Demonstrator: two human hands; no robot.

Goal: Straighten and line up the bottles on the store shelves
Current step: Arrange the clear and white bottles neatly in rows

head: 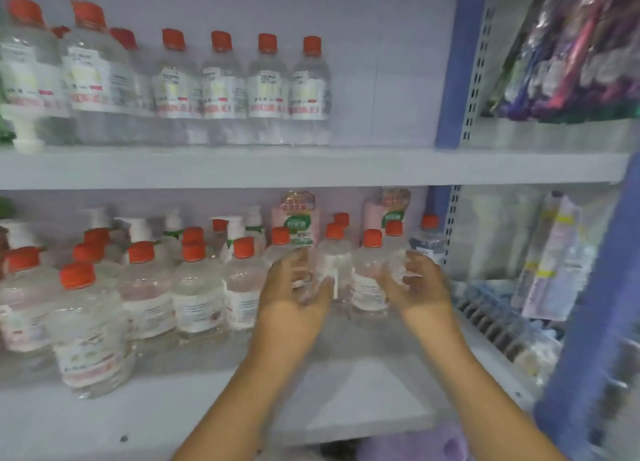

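Both our hands reach into the lower shelf (346, 384), fingers curled: our left hand (294, 287) wraps a clear bottle (330, 263) with an orange cap, and our right hand (415, 284) curls beside another clear bottle (369, 277), though motion blur keeps us from telling whether it truly grips it. The two hands sit apart, with these two bottles between them. Left of our left hand, more clear orange-capped bottles (194, 287) stand in uneven rows, one large bottle (90, 325) set nearer the shelf's front edge than the rest. Behind them are white pump bottles (138, 230), and behind our hands two pink pouches (298, 218). Just beyond our right hand stands a small bottle with a dark label (427, 240). Above our hands, the upper shelf (381, 166) carries a row of upright clear bottles (266, 86) with orange caps. Right of our right hand, past a blue upright (450, 62), lie packaged goods (554, 252).
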